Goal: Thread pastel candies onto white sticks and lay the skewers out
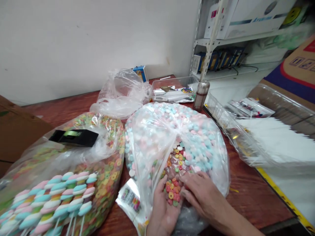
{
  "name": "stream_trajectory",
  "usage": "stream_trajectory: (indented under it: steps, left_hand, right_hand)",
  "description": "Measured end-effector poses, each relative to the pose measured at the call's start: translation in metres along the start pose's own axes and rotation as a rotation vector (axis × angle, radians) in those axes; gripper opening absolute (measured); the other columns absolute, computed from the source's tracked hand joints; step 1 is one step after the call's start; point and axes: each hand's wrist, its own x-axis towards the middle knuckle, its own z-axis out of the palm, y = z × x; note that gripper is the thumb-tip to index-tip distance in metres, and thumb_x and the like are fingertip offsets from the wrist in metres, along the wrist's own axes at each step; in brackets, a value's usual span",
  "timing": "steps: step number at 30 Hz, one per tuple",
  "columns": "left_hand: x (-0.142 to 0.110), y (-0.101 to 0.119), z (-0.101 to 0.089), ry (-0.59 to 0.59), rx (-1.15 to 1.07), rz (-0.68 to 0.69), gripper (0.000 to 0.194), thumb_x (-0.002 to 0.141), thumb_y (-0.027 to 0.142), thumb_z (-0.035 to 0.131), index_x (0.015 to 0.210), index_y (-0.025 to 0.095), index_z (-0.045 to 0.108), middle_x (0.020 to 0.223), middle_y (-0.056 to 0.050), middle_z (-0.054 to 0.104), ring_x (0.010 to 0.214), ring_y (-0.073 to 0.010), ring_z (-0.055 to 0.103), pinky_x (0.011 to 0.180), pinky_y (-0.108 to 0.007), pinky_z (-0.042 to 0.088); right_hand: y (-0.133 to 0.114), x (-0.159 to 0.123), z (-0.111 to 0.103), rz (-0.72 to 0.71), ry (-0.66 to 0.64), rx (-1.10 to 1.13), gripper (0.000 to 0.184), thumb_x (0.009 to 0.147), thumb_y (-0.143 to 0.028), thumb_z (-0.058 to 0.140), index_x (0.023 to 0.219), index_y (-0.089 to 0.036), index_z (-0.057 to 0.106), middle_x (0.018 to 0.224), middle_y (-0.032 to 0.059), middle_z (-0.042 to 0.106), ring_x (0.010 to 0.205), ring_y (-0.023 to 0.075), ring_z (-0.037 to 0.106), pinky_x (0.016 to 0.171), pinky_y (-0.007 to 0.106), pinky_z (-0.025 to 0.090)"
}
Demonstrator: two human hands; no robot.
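Note:
My left hand (164, 213) is cupped palm up under a small heap of colourful gummy rings (173, 190). Over the heap's right side bends my right hand (204, 194), its fingers together and the tips partly hidden. Both hands are at the front of a large clear bag of pastel marshmallows (206, 141), with more gummy rings lying in its opening. A silver printed pouch (130, 198) lies left of my left hand. On the left, marshmallow skewers (66, 196) rest in rows on a big bag of gummy rings (108, 177).
A black tape dispenser (76, 138) sits on the left bag. Behind are a crumpled plastic bag (120, 95), a clear tray (172, 93) and a metal bottle (201, 95). A clear bin (246, 154) with white sheets stands at right, near shelving (209, 49) and a cardboard box (299, 65).

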Motion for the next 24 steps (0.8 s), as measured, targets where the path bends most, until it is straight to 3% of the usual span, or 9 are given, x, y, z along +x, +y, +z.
stream_trajectory:
  steps: [2,5,8,12,15,17,20,24]
  left_hand:
    - [-0.002,0.0,0.003,0.069,0.0,-0.032,0.017,0.087,0.023,0.057,0.097,0.011,0.064,0.082,-0.009,0.073,0.068,-0.0185,0.071,0.06,-0.029,0.059]
    - [-0.005,-0.002,0.007,0.093,0.013,-0.053,0.014,0.086,0.022,0.058,0.092,0.011,0.064,0.079,-0.01,0.073,0.067,-0.0192,0.071,0.062,-0.031,0.059]
    - [-0.007,-0.006,0.009,0.104,0.038,-0.065,0.013,0.086,0.023,0.058,0.09,0.011,0.063,0.078,-0.01,0.073,0.068,-0.0201,0.071,0.065,-0.033,0.06]
    - [-0.006,-0.009,0.007,0.116,0.068,-0.039,0.014,0.085,0.022,0.059,0.093,0.011,0.064,0.079,-0.011,0.074,0.069,-0.0204,0.072,0.068,-0.034,0.06]
    - [-0.006,-0.009,0.005,0.125,0.074,-0.045,0.016,0.084,0.022,0.061,0.095,0.011,0.064,0.081,-0.011,0.074,0.071,-0.0202,0.072,0.067,-0.033,0.06]
    - [-0.006,-0.008,0.005,0.124,0.068,-0.045,0.017,0.084,0.022,0.061,0.096,0.01,0.064,0.08,-0.01,0.074,0.07,-0.02,0.072,0.066,-0.033,0.06]
    - [-0.009,-0.007,0.008,0.105,0.073,-0.035,0.017,0.085,0.021,0.059,0.098,0.01,0.063,0.079,-0.01,0.073,0.067,-0.0196,0.071,0.061,-0.03,0.059]
    - [-0.013,-0.004,0.012,0.09,0.073,-0.029,0.017,0.088,0.021,0.055,0.098,0.011,0.063,0.077,-0.01,0.073,0.065,-0.0189,0.071,0.058,-0.029,0.059]
  right_hand:
    - [0.012,-0.022,-0.005,0.029,-0.099,-0.153,0.025,0.09,-0.019,0.053,0.115,-0.022,0.055,0.085,0.0012,0.068,0.077,0.0192,0.062,0.088,0.041,0.034]
    - [0.025,-0.052,-0.008,0.043,-0.095,-0.371,0.02,0.09,-0.025,0.056,0.109,-0.021,0.059,0.081,0.0016,0.069,0.074,0.0208,0.063,0.087,0.043,0.031]
    - [0.033,-0.066,-0.008,0.143,-0.095,-0.491,0.012,0.092,-0.021,0.052,0.097,-0.021,0.063,0.079,0.003,0.069,0.074,0.0219,0.064,0.082,0.042,0.031]
    - [0.034,-0.06,-0.006,0.249,-0.123,-0.496,0.018,0.093,-0.017,0.047,0.086,-0.022,0.063,0.071,0.0016,0.067,0.068,0.0202,0.063,0.074,0.038,0.03]
    - [0.028,-0.047,-0.001,0.285,-0.112,-0.497,0.015,0.093,-0.03,0.051,0.094,-0.021,0.064,0.08,0.0049,0.068,0.072,0.0238,0.062,0.071,0.039,0.03]
    - [0.027,-0.041,0.003,0.311,-0.116,-0.46,0.014,0.092,-0.027,0.053,0.098,-0.021,0.063,0.084,0.0057,0.067,0.076,0.0257,0.061,0.072,0.039,0.03]
    - [0.03,-0.036,0.005,0.372,-0.099,-0.368,0.017,0.092,-0.016,0.045,0.085,-0.021,0.06,0.078,0.0037,0.064,0.075,0.0231,0.058,0.072,0.037,0.032]
    - [0.03,-0.033,-0.007,0.436,-0.045,-0.208,0.021,0.094,-0.022,0.041,0.075,-0.022,0.049,0.074,0.0003,0.06,0.072,0.0175,0.056,0.065,0.028,0.036]
